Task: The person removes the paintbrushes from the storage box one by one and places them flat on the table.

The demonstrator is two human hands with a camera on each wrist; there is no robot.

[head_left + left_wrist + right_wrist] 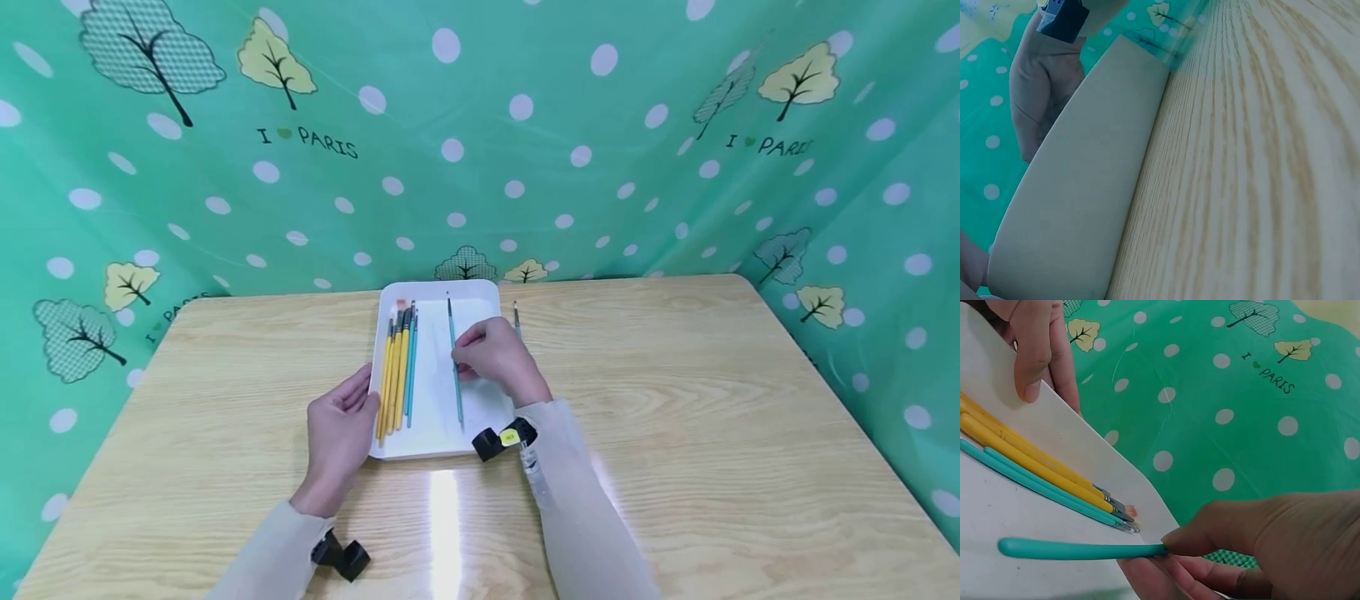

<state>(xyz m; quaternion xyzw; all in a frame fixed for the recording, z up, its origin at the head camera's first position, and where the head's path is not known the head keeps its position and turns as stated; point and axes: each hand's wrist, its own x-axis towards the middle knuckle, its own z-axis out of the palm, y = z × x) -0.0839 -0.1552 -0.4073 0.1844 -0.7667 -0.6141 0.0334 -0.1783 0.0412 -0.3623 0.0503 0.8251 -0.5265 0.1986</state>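
At the middle of the wooden table (712, 400), you have a white tray (435, 429) in front of you, one end near the far edge of the tabletop. Your left hand (341, 437) grips the tray's left wall: the thumb lies over the rim, and the fingers are on the outer side. Your right hand (495, 358) pinches a teal brush (458, 396) between thumb and fingers. This brush is over the right part of the tray, its dark tip towards the far end and its handle towards you; you cannot tell whether it touches the tray floor.

Along the left wall, inside the tray, lie several yellow brushes (393, 375), with two teal brushes (411, 375) just beside them on the right. All have their bristles at the far end. Outside the tray, just beyond its right wall, another brush (517, 313) is partly hidden by your right hand.
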